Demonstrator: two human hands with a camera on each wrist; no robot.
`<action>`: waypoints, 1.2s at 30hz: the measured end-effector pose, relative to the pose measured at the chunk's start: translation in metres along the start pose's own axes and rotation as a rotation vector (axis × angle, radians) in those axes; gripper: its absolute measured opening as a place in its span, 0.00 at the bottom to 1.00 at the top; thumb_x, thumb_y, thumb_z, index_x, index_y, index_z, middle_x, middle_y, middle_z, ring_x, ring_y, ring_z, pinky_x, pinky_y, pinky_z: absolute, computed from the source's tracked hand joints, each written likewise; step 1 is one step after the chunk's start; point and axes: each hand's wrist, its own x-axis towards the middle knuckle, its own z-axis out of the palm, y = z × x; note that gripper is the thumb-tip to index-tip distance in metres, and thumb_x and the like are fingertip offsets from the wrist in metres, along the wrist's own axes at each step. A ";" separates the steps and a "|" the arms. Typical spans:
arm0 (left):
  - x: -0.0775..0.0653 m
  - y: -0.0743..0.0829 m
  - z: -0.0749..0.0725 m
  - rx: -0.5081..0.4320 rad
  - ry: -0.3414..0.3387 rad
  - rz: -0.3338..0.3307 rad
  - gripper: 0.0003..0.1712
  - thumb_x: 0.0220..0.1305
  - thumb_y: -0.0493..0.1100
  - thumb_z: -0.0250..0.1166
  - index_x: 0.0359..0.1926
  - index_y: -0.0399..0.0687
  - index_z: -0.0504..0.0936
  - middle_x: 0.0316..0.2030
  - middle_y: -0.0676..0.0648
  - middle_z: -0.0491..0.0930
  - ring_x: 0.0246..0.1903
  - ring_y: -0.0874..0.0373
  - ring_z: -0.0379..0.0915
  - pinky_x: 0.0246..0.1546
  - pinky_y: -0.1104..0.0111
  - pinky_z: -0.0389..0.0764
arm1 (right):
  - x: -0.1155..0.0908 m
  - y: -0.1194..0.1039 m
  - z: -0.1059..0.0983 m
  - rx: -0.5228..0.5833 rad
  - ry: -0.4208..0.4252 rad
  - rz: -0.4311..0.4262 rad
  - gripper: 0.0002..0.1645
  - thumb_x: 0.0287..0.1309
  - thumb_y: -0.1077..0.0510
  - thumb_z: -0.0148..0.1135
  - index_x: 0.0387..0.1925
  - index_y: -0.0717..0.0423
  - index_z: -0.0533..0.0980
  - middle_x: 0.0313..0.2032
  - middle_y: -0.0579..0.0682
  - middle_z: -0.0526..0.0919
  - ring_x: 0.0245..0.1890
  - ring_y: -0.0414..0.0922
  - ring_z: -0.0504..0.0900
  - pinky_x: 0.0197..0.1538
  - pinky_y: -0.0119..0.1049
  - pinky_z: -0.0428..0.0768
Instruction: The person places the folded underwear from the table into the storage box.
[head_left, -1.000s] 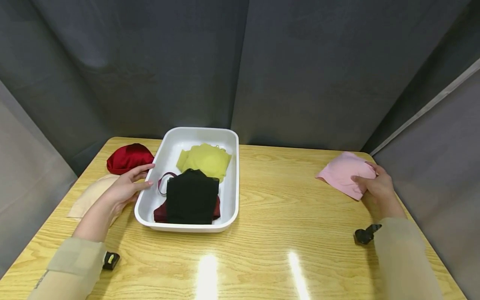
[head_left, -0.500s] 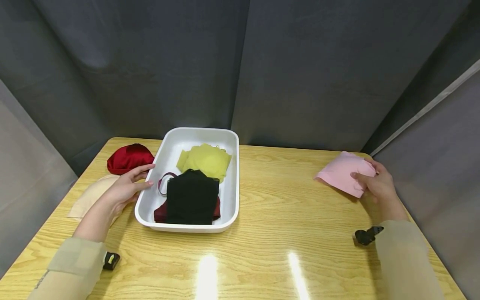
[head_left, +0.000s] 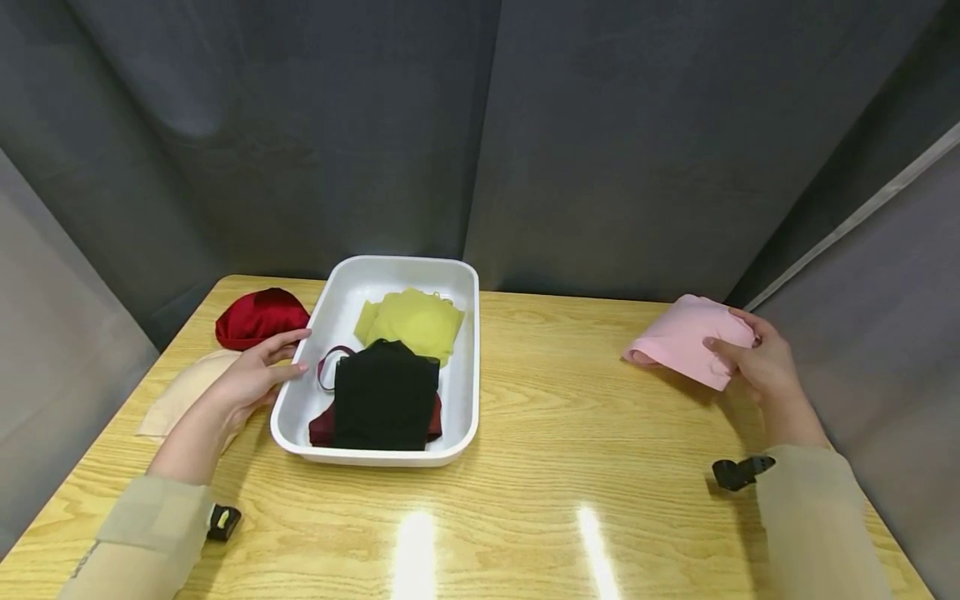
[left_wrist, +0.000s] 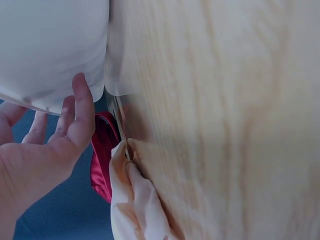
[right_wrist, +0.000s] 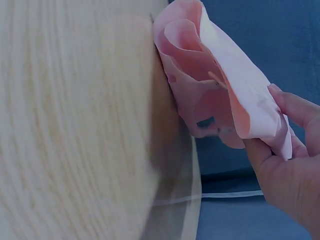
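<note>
At the right of the head view, my right hand point(head_left: 768, 362) pinches a folded pink bra point(head_left: 690, 337) by its right side, thumb on top. In the right wrist view the bra point(right_wrist: 255, 95) shows its loose layers, raised at an angle beside the table edge. My left hand point(head_left: 251, 375) rests at the left rim of a white plastic tub point(head_left: 471, 358), fingers nearly straight. In the left wrist view several fingers lie along the tub's outer wall point(left_wrist: 50, 45). Inside the tub are a yellow-green bra point(head_left: 416, 321) and a black folded garment point(head_left: 386, 396) over a dark red one point(head_left: 321, 427).
A red satin bra point(head_left: 262, 317) lies left of the tub, at the back. Nearer, a beige garment point(head_left: 183, 392) is partly hidden under my left forearm. The wooden table point(head_left: 570, 433) is bordered by grey curtains point(head_left: 600, 150) behind and at both sides.
My right hand has lifted the pink bra slightly and shifted it a little back; its left edge now curls. The left hand and the tub have stayed in place.
</note>
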 end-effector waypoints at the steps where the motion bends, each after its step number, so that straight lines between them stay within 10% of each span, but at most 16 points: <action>1: 0.000 0.000 0.000 0.002 0.000 0.000 0.37 0.66 0.41 0.58 0.72 0.53 0.54 0.64 0.36 0.57 0.53 0.47 0.67 0.46 0.64 0.79 | -0.004 -0.004 0.001 0.015 -0.009 -0.006 0.47 0.47 0.52 0.73 0.68 0.40 0.61 0.45 0.42 0.66 0.34 0.37 0.71 0.31 0.29 0.80; 14: -0.001 0.000 0.001 0.013 0.008 0.000 0.37 0.66 0.41 0.59 0.72 0.52 0.53 0.64 0.36 0.58 0.52 0.47 0.67 0.45 0.64 0.79 | -0.030 -0.044 0.010 0.294 -0.090 -0.020 0.48 0.47 0.63 0.72 0.68 0.47 0.60 0.44 0.44 0.68 0.32 0.35 0.75 0.31 0.26 0.80; 36: 0.000 0.000 0.000 0.012 0.006 0.003 0.36 0.67 0.40 0.58 0.72 0.52 0.54 0.63 0.36 0.59 0.49 0.51 0.69 0.44 0.65 0.79 | -0.049 -0.095 0.018 0.375 -0.106 -0.074 0.44 0.46 0.62 0.72 0.65 0.43 0.64 0.48 0.44 0.68 0.33 0.37 0.75 0.30 0.25 0.79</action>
